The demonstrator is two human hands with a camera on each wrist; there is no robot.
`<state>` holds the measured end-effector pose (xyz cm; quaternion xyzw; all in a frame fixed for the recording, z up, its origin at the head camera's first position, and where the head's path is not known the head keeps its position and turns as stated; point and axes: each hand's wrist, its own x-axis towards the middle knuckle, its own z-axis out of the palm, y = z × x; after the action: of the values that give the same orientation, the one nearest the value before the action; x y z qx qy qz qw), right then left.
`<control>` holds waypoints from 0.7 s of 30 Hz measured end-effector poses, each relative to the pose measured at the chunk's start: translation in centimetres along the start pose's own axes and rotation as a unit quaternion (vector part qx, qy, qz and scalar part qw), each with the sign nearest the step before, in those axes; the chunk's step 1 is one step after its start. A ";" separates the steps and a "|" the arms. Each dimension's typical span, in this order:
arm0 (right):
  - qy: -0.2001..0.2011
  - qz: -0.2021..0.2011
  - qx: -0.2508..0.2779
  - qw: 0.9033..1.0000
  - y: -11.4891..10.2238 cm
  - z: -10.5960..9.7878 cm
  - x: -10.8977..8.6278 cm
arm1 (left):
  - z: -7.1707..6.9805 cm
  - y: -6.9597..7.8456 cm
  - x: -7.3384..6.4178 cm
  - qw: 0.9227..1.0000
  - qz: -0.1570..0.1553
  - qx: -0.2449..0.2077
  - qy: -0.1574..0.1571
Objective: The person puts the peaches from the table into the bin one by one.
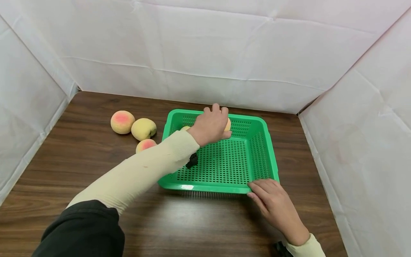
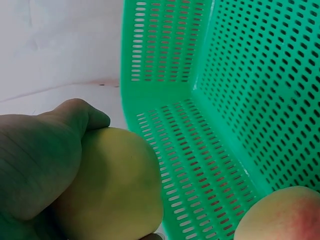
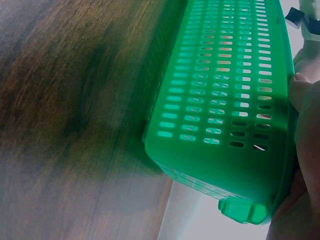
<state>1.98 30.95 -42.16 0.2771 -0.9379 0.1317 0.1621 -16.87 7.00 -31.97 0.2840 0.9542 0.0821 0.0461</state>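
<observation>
Left hand [image 1: 210, 125] grips a peach [image 2: 120, 182] at the basket's [image 1: 221, 160] eleven o'clock; lower it gently. Right hand [image 1: 272, 205] pinches the rim [image 1: 228, 188] at five: hold steady.

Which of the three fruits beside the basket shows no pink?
The middle fruit, plain yellow in the head view; the left fruit and the near fruit each show a pink patch.

Creased white sheeting [image 1: 205, 46] around a wood-grain tabletop [image 1: 192, 228] suggests a makeshift booth.
</observation>
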 end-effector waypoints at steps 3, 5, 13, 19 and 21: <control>-0.001 0.001 0.001 1.000 -0.1 0.0 0.1 | 0.5 0.0 0.0 1.000 -0.001 0.013 0.000; -0.001 0.001 0.001 1.000 -0.1 0.0 0.1 | 0.8 0.0 0.1 1.000 -0.002 0.021 -0.002; -0.002 0.002 0.000 1.000 -0.1 0.0 0.1 | 2.1 0.2 0.5 0.999 0.002 0.032 -0.006; -0.003 0.002 -0.002 1.000 -0.1 -0.1 0.2 | 2.9 0.4 0.6 0.999 0.007 0.047 -0.008; -0.003 0.002 -0.002 1.000 -0.1 -0.1 0.1 | 3.2 0.4 0.6 0.999 0.008 0.053 -0.011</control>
<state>1.96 30.82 -42.01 0.2756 -0.9391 0.1289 0.1598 -16.72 8.05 -35.08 0.2947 0.9543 0.0288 0.0406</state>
